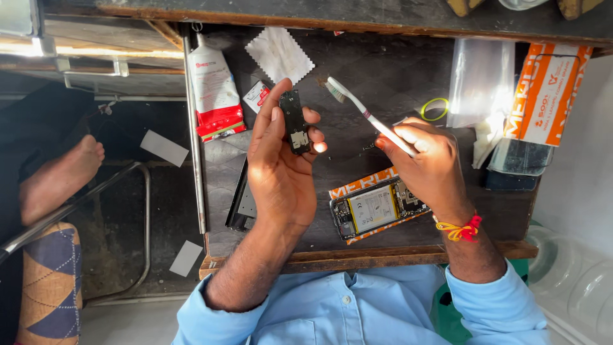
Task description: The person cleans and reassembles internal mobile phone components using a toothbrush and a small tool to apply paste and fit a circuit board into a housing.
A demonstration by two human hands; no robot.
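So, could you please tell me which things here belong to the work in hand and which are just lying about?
In hand:
left hand holding small board
right hand holding toothbrush
opened phone

Lying about:
cloth
red-and-white pouch
yellow ring
orange box

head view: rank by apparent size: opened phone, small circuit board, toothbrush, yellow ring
1. opened phone, largest.
2. toothbrush, longest but thin.
3. small circuit board in the left hand; nearer the camera, so unsure.
4. yellow ring, smallest.
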